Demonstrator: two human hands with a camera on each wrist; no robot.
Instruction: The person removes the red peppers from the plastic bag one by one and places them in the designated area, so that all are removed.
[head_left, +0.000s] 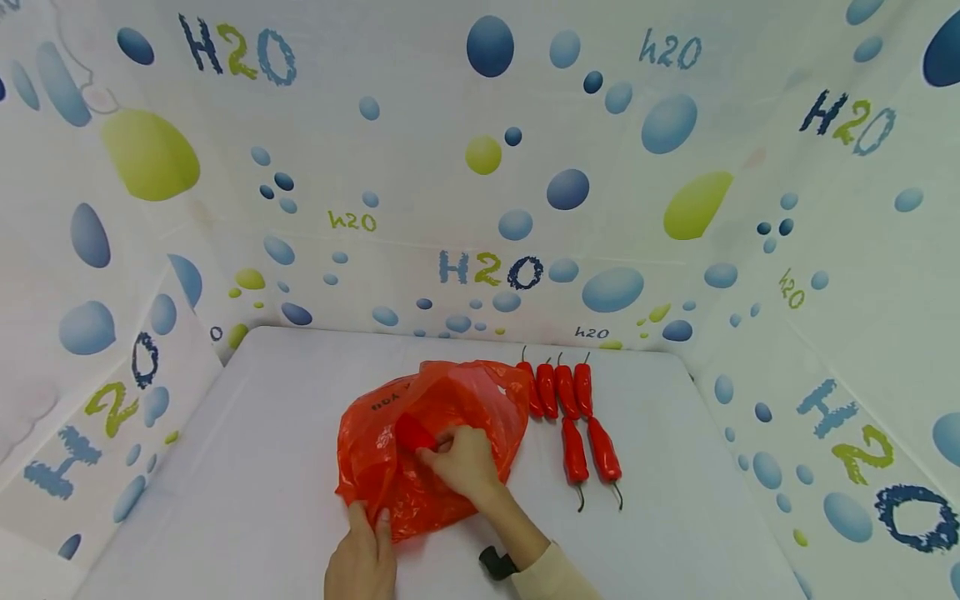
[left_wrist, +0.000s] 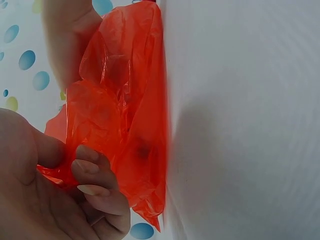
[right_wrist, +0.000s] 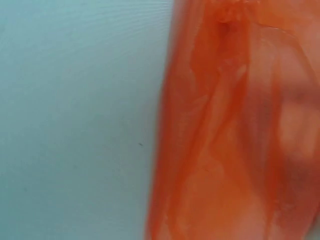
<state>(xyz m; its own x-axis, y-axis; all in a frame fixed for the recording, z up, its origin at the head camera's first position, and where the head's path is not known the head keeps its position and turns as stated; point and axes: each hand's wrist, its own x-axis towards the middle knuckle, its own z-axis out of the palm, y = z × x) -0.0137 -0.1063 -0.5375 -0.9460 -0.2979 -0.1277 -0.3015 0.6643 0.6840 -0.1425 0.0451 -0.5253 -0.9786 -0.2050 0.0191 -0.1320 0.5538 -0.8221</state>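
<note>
A red plastic bag (head_left: 367, 446) lies crumpled on the white table, its mouth spread toward the person. My left hand (head_left: 362, 557) pinches the bag's near edge between thumb and fingers; the left wrist view shows this hand (left_wrist: 60, 195) close up against the thin plastic (left_wrist: 135, 95). At the bag's mouth my right hand (head_left: 467, 463) holds a red chili pepper (head_left: 414, 434), its far end inside the folds. The right wrist view is mostly filled by the bag (right_wrist: 210, 165), with blurred fingers behind the translucent film.
Right of the bag, several red chili peppers (head_left: 567, 390) lie in a row, stems pointing away. Two more peppers (head_left: 574, 452) lie nearer the person, stems toward the person. A patterned curtain (head_left: 420, 167) surrounds the white table (head_left: 697, 500) on the far side and both flanks.
</note>
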